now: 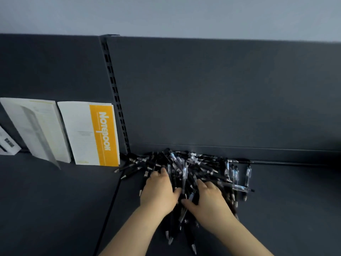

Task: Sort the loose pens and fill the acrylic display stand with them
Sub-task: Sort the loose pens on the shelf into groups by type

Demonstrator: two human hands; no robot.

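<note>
The pens [195, 169] lie in one tangled heap on the dark shelf [55, 200], pushed against the back panel [221, 89], just right of the yellow notebook [103, 133], and both hands are in the heap. The left hand [158, 189] lies palm-down on the near left side, fingers stretched forward and pressing on the barrels, holding none. The right hand [210, 198] bends its fingers down into the pens with the tips hidden, so I cannot tell whether it pinches one. The step in hand looks like sorting, and it likely goes best by spreading the heap flat first, then drawing out one kind at a time (clear barrels with labels seem mixed among all-black ones), turning every tip the same way. Strays at the near edge, by the forearms, could roll off, so gather those early. The acrylic stand is not in view, so filling is not yet begun.
</note>
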